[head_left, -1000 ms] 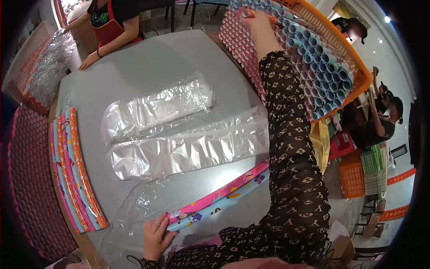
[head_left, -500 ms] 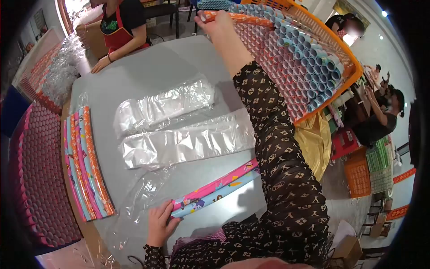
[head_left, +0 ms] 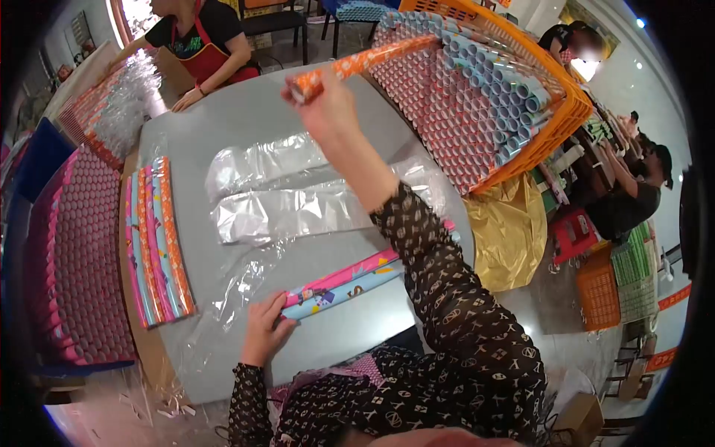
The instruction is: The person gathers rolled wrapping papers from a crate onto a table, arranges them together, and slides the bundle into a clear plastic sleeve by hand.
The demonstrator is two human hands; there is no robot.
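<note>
My right hand (head_left: 328,108) is closed around one end of an orange patterned wrapping paper roll (head_left: 380,55), raised over the far side of the table. The roll's other end reaches the packed tubes in the orange crate. Close to my body, my left hand (head_left: 266,328) grips the near ends of a pink roll (head_left: 346,273) and a light blue roll (head_left: 350,296), which lie side by side on the table. My right sleeve hides part of both. Clear plastic sleeves (head_left: 287,212) lie flat beyond them.
An orange crate (head_left: 573,112) full of rolls stands at the right beside the grey table (head_left: 201,298). Wrapped rolls (head_left: 155,238) lie at the table's left edge, near a blue bin of pink rolls (head_left: 89,253). A person in a red apron (head_left: 205,56) is across the table.
My right hand has drawn the orange roll left and toward me, away from the crate. My left hand stays on the pink and blue rolls. The person opposite now reaches out an arm leftward.
</note>
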